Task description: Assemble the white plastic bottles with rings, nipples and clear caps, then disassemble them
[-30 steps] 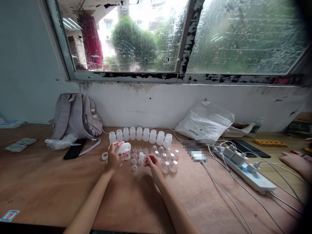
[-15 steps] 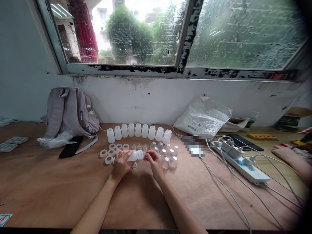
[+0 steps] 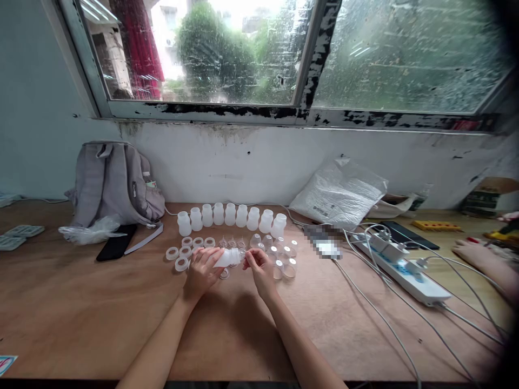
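My left hand [image 3: 201, 273] is closed round a small white plastic bottle [image 3: 228, 257], held on its side with the neck pointing right. My right hand [image 3: 260, 269] pinches something small and clear at the bottle's mouth; I cannot make out what it is. Behind my hands a row of several white bottles [image 3: 231, 215] stands upright. White rings [image 3: 184, 252] lie to the left. Clear domed caps [image 3: 281, 258] and small clear nipples [image 3: 231, 243] lie between the row and my hands, all on the wooden table [image 3: 81, 308].
A grey backpack [image 3: 115, 183], a crumpled clear bag [image 3: 87, 233] and a black phone [image 3: 115, 246] sit at the left. A plastic bag [image 3: 338, 194], a white power strip [image 3: 405, 273] with cables and a tablet [image 3: 401, 233] lie at the right. Another person's hand [image 3: 478, 256] rests at the far right.
My left hand brought the bottle down from its raised tilt to lie level. My right hand moved to the bottle's mouth. The camera view shifted slightly.
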Demonstrator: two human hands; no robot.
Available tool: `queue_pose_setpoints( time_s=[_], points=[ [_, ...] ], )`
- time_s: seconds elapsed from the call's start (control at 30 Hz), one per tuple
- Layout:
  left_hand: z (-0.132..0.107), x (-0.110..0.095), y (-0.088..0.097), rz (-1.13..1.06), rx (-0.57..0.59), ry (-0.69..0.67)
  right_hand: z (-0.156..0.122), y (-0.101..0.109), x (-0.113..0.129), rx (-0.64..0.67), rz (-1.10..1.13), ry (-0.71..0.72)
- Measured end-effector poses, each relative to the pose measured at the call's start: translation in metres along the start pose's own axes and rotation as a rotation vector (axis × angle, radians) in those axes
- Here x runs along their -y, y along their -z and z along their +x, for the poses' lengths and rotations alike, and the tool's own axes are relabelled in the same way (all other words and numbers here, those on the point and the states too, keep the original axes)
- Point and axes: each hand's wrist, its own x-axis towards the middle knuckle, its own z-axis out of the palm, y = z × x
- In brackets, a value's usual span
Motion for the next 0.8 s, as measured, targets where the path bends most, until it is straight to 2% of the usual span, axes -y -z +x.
queue_pose_setpoints(
  time_s=[0.27, 0.4, 0.53, 0.63, 0.7, 0.73, 0.8],
  points=[
    [0.002, -0.004, 0.002, -0.042, 0.015, -0.068, -0.001, 0.003, -0.003, -0.008, -0.142, -0.008],
    [0.001, -0.004, 0.001, -0.087, 0.032, -0.083, 0.002, 0.004, -0.006, -0.012, -0.092, -0.049],
    [0.001, -0.007, 0.004, -0.201, 0.078, 0.045, 0.002, 0.004, 0.007, 0.033, 0.087, -0.092],
    [0.003, -0.013, 0.008, -0.399, 0.172, 0.188, 0.001, 0.003, 0.018, 0.202, 0.24, -0.132],
    [0.005, -0.017, 0.01, -0.526, 0.26, 0.247, 0.0, 0.003, 0.021, 0.321, 0.263, -0.18],
    [0.006, -0.019, 0.01, -0.565, 0.296, 0.268, 0.001, 0.003, 0.02, 0.345, 0.245, -0.198],
    [0.006, -0.021, 0.009, -0.583, 0.33, 0.308, 0.001, 0.003, 0.015, 0.28, 0.156, -0.21]
  ],
)
